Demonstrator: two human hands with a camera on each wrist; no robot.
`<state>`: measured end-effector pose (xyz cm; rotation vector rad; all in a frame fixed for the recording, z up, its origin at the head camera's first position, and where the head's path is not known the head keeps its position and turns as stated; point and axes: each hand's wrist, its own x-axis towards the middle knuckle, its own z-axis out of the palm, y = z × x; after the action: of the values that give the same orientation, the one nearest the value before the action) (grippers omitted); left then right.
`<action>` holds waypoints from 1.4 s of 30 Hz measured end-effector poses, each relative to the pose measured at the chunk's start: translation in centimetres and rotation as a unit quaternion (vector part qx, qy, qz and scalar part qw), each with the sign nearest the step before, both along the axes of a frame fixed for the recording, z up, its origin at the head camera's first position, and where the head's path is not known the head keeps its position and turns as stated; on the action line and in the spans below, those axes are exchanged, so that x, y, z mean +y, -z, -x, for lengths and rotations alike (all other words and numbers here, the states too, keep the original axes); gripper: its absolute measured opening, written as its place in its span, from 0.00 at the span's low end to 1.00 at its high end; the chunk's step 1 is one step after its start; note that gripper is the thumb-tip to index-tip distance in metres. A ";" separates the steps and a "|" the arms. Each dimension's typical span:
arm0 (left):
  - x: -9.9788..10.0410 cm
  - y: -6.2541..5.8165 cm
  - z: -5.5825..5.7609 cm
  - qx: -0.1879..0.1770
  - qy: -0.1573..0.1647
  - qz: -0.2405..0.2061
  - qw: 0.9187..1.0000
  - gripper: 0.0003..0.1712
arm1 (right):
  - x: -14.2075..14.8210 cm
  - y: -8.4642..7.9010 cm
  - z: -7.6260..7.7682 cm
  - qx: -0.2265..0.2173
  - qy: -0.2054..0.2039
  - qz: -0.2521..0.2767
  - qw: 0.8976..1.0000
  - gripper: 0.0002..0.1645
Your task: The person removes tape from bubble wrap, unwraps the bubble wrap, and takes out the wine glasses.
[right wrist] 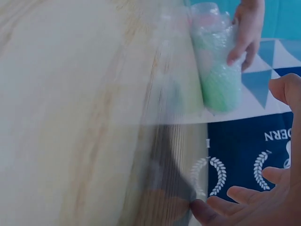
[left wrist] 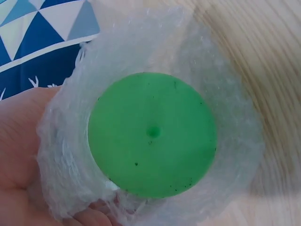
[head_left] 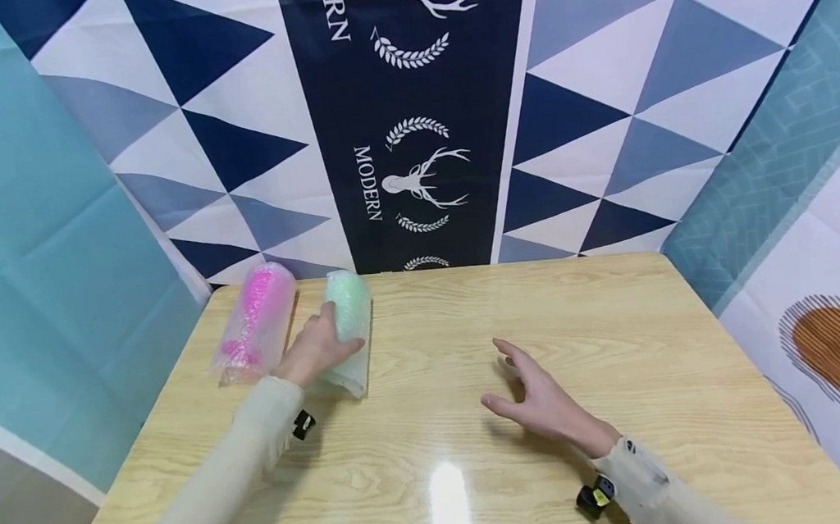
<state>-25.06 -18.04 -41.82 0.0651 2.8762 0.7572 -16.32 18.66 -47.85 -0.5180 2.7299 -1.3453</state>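
Note:
A green cylinder in bubble wrap (head_left: 349, 296) lies on the left part of the table. My left hand (head_left: 317, 350) grips it from the left side, thumb over the top of the wrap. In the left wrist view its flat round green end (left wrist: 153, 141) faces the camera, ringed by loose plastic. The right wrist view also shows the wrapped green cylinder (right wrist: 218, 70) with the left hand on it. My right hand (head_left: 545, 400) hovers over the table with spread fingers and holds nothing. Left of the green one lies a pink bubble-wrapped item (head_left: 259, 312).
The wooden table (head_left: 418, 427) reaches back to a patterned cloth (head_left: 408, 115) hanging behind it. Plain teal cloth (head_left: 54, 225) hangs on the left, and another patterned cloth (head_left: 820, 263) on the right. Light glares off the table's front middle.

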 end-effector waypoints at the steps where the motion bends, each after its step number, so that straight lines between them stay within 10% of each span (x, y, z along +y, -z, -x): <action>1: 0.1 0.0 -0.1 -0.001 0.003 -0.005 1.000 0.59 | 0.0 0.0 0.0 0.003 -0.003 -0.006 1.000 0.59; 42: 8.0 0.1 -6.3 0.002 0.062 -0.071 0.996 0.54 | -2.6 -1.6 1.9 -0.094 -0.072 0.049 0.992 0.56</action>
<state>-18.79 -10.07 -41.90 0.2605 2.7879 0.9349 -18.18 16.05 -46.26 -0.5535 2.4387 -1.4182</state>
